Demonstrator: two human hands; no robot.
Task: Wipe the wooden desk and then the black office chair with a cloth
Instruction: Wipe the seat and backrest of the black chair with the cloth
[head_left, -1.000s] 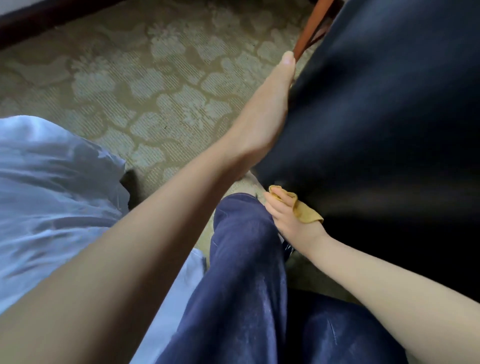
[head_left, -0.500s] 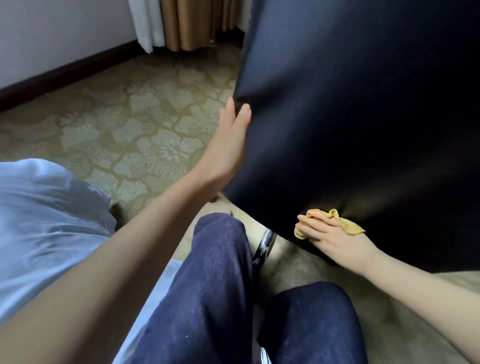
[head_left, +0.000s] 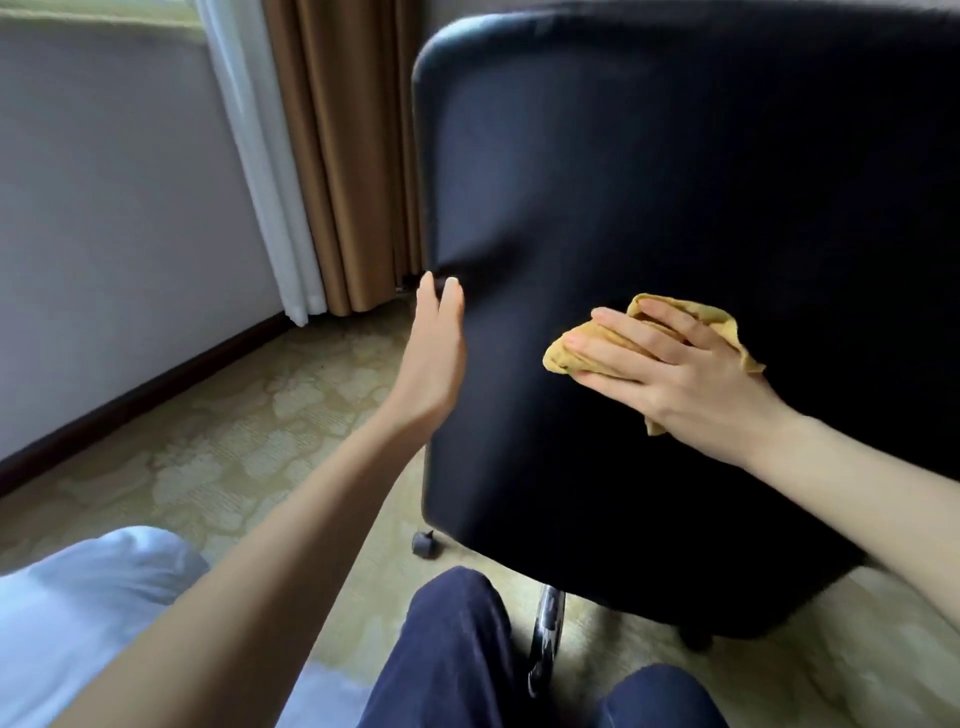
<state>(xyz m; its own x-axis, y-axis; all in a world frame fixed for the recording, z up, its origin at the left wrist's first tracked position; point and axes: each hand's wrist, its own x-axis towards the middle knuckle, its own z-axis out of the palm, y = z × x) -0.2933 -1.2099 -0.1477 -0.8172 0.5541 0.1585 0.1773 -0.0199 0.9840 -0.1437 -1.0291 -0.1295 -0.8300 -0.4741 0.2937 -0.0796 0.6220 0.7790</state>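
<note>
Up against the backrest of the black office chair (head_left: 649, 182) is where the action is. The yellow cloth (head_left: 724, 325) is pinned to the dark panel about halfway up, a little right of its left edge.

My right hand (head_left: 675, 379) lies flat on top of it. The fingers (head_left: 613, 325) are straight and slightly fanned, pressing the cloth onto the surface rather than gripping it. Folds of cloth bulge out above my knuckles and below my wrist.

That cloth looks light, limp and quick to bunch, so I reckon a broad palm serves it better than a pinch. Too little pressure and it may well roll up under my hand.

The chair is the awkward partner. It stands on a chrome column (head_left: 545, 634) with a castor (head_left: 423, 543) showing on the carpet (head_left: 234, 441), so I expect it to swivel or roll away from any firm push. Its covering looks smooth and probably a bit slick, with some give underneath.

The rim of the backrest seems the best place to brace it, and that is where my left hand (head_left: 434, 364) is. Those fingers (head_left: 453, 304) are extended and relaxed, tips at the left edge of the back, holding nothing. Whether they press hard or only touch, I cannot tell.
</note>
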